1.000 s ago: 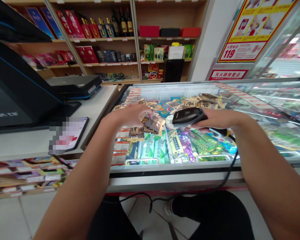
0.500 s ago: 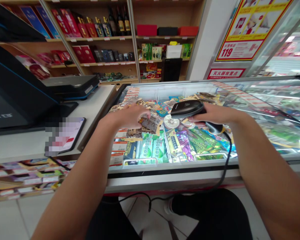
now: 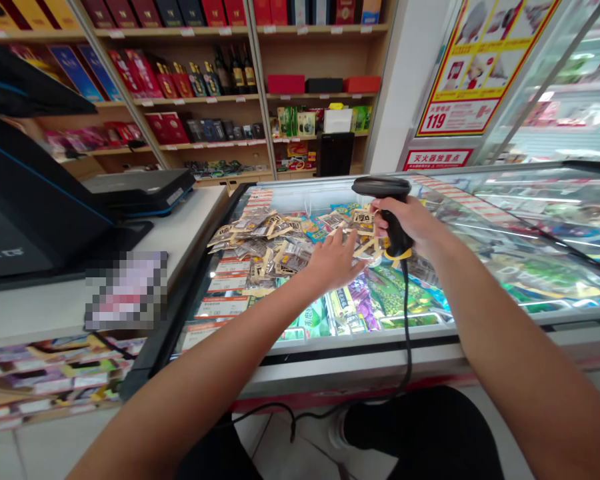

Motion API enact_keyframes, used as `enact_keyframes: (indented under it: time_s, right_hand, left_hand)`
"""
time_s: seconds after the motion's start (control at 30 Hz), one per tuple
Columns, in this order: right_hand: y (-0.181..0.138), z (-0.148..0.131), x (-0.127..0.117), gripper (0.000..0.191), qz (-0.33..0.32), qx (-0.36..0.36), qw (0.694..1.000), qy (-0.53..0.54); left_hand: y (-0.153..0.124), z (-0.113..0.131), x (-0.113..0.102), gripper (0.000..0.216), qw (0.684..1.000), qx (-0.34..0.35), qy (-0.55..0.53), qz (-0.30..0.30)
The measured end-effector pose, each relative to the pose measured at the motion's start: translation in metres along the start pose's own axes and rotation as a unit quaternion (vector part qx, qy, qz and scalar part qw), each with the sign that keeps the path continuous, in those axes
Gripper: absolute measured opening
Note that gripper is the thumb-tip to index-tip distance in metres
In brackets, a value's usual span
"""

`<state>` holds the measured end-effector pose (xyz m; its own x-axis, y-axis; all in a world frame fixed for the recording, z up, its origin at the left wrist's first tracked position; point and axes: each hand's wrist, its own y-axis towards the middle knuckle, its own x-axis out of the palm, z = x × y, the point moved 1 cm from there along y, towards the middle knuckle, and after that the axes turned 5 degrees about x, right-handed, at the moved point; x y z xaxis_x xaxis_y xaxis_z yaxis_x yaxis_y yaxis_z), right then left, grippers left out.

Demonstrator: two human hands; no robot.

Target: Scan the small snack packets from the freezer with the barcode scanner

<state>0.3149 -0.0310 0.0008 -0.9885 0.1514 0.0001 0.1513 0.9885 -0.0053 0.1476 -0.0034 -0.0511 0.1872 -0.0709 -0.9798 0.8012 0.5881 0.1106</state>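
Observation:
My right hand [image 3: 405, 220] is wrapped round the grip of a black barcode scanner [image 3: 381, 187], holding it upright above the glass-topped freezer [image 3: 280, 363]. A cable [image 3: 407, 320] hangs from the scanner's grip over the freezer's front edge. My left hand [image 3: 335, 260] is stretched out with its fingers apart, over small snack packets near the scanner. To its left lies a loose pile of brown-and-cream snack packets [image 3: 260, 233] on the glass. More of these packets lie beyond my fingers and partly under my right hand.
A black checkout machine [image 3: 40, 207] and a scale [image 3: 140, 190] stand on the white counter [image 3: 190, 227] at left, with a blurred phone [image 3: 127, 290]. Through the glass show green packages [image 3: 313, 323]. Shelves [image 3: 195, 100] with bottles and boxes stand behind.
My left hand has moved right, from the left pile towards the scanner. My right hand has lifted and turned the scanner upright. The view has tilted up a little.

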Motion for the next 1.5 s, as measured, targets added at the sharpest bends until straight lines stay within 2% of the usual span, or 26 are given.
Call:
enact_keyframes:
  time_s: [0.07,0.27,0.37,0.47,0.6,0.83,1.13,1.23,1.33,1.4,1.5]
  right_hand:
    - [0.003,0.003,-0.002,0.022,-0.002,0.001,1.0,-0.001]
    - [0.005,0.008,-0.002,0.028,-0.023,-0.004,0.999,-0.04]
    - [0.0,0.006,-0.004,0.029,-0.077,0.025,0.994,-0.075]
    - [-0.005,0.005,-0.008,0.033,-0.142,0.066,0.979,-0.13]
    - [-0.007,0.009,-0.009,0.038,-0.207,0.123,0.956,-0.166]
    - [-0.007,0.015,0.0,0.036,-0.219,0.134,0.947,-0.193]
    - [-0.01,0.01,-0.001,0.038,-0.22,0.111,0.945,-0.217]
    - [-0.008,0.01,-0.002,0.038,-0.193,0.112,0.955,-0.194]
    - [-0.003,0.011,-0.004,0.034,-0.099,0.117,0.977,-0.149]
    - [0.001,0.01,-0.007,0.027,-0.038,0.122,0.987,-0.098]
    - [0.006,0.008,-0.009,0.02,0.004,0.123,0.992,-0.011]
  left_hand:
    - [0.003,-0.002,0.005,0.075,1.0,-0.024,0.0,0.016]
    - [-0.012,-0.022,0.001,0.049,0.998,-0.038,0.034,0.044]
    - [-0.02,-0.033,-0.005,0.059,0.997,-0.071,0.018,0.021]
    - [-0.021,-0.045,-0.01,0.054,0.995,-0.094,-0.018,-0.014]
    - [-0.018,-0.061,-0.012,0.053,0.994,-0.097,-0.031,0.025]
    - [-0.018,-0.065,-0.008,0.049,0.992,-0.103,-0.026,0.07]
    - [-0.021,-0.056,-0.012,0.053,0.993,-0.101,0.025,0.05]
    - [-0.029,-0.054,-0.024,0.055,0.99,-0.119,0.072,-0.012]
    - [-0.039,-0.052,-0.04,0.051,0.982,-0.113,0.133,-0.069]
    - [-0.041,-0.05,-0.049,0.05,0.98,-0.101,0.156,-0.076]
    - [-0.022,-0.051,-0.053,0.058,0.985,-0.099,0.127,-0.062]
